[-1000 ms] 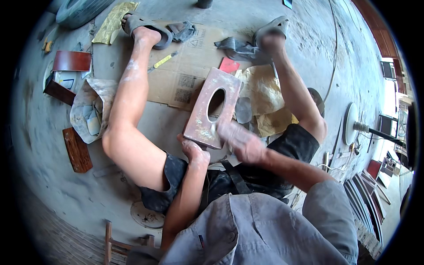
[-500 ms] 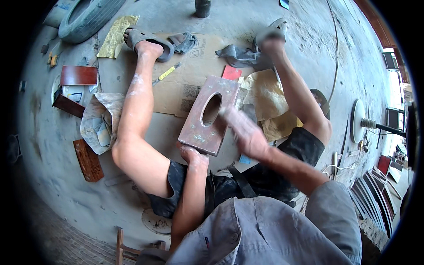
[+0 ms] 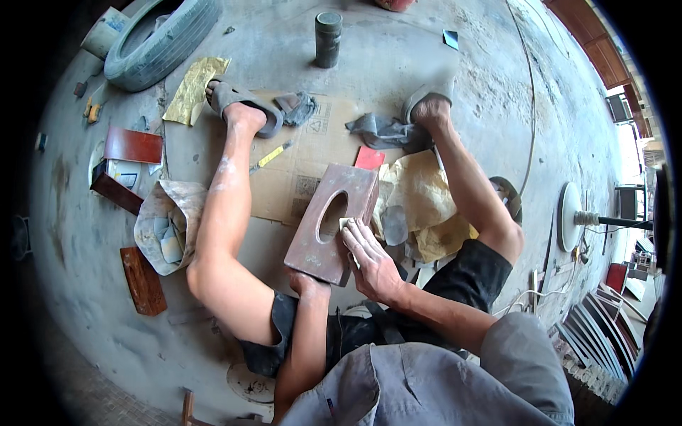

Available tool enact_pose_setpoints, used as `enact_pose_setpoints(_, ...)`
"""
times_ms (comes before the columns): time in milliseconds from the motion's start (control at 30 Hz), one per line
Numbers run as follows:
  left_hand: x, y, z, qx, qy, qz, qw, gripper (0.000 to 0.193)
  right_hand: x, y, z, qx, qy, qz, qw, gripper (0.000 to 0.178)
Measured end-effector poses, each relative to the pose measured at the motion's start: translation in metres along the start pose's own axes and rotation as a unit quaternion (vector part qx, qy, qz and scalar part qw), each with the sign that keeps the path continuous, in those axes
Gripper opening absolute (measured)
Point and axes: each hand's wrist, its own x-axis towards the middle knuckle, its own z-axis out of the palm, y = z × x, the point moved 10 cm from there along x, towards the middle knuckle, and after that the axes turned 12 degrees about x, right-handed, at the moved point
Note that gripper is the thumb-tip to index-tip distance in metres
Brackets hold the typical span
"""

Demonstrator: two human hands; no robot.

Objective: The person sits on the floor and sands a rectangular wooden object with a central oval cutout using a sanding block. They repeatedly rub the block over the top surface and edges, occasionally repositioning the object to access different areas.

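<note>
Between my legs is a brown wooden tissue box (image 3: 302, 250) with an oval opening in its top, tilted toward me. My left hand (image 3: 310, 285) grips its near end from below, and its fingers are partly hidden under the box. My right hand (image 3: 373, 263) lies on the right part of the top, beside the oval. Its fingers are together, pressing a small pale piece of sandpaper (image 3: 344, 224) against the wood; most of that piece is hidden under them.
Flattened cardboard (image 3: 273, 195) lies beneath, with a yellow utility knife (image 3: 271, 156) on it. Crumpled yellow paper (image 3: 423, 188) is at right. A cloth bag (image 3: 158, 206) and wooden pieces (image 3: 142, 280) sit left. Farther off are a dark cylinder (image 3: 327, 42) and a tyre (image 3: 167, 46).
My right hand, blurred before in a sweep above the box's right side, now rests on its top. The view has tilted up, so everything sits lower. My left hand keeps its grip.
</note>
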Motion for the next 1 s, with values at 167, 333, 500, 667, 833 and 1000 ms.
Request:
enact_pose_setpoints(167, -0.028, -0.002, 0.013, 0.007, 0.138, -0.037, 0.99, 0.07, 0.056, 0.107, -0.048, -0.051, 0.116, 0.104, 0.986, 0.048)
enact_pose_setpoints(333, -0.027, 0.002, -0.006, -0.015, 0.188, 0.003, 0.982, 0.064, 0.071, 0.136, -0.042, -0.114, 0.054, 0.152, 0.98, 0.051)
enact_pose_setpoints(500, -0.027, -0.005, -0.024, 0.048, 0.262, 0.024, 0.964, 0.066, 0.118, 0.148, -0.009, -0.172, -0.086, 0.133, 0.972, 0.043)
enact_pose_setpoints(667, -0.035, 0.018, -0.017, 0.127, 0.314, 0.086, 0.937, 0.08, 0.138, 0.129, -0.024, -0.01, -0.087, 0.172, 0.981, 0.038)
enact_pose_setpoints(833, -0.034, 0.028, -0.03, 0.279, 0.354, 0.161, 0.878, 0.087, 0.087, 0.001, 0.011, 0.062, -0.162, -0.081, 0.982, 0.048)
enact_pose_setpoints(1000, -0.034, 0.039, 0.003, 0.267, 0.284, 0.128, 0.912, 0.082, 0.06, -0.061, 0.036, -0.022, -0.21, -0.177, 0.961, 0.063)
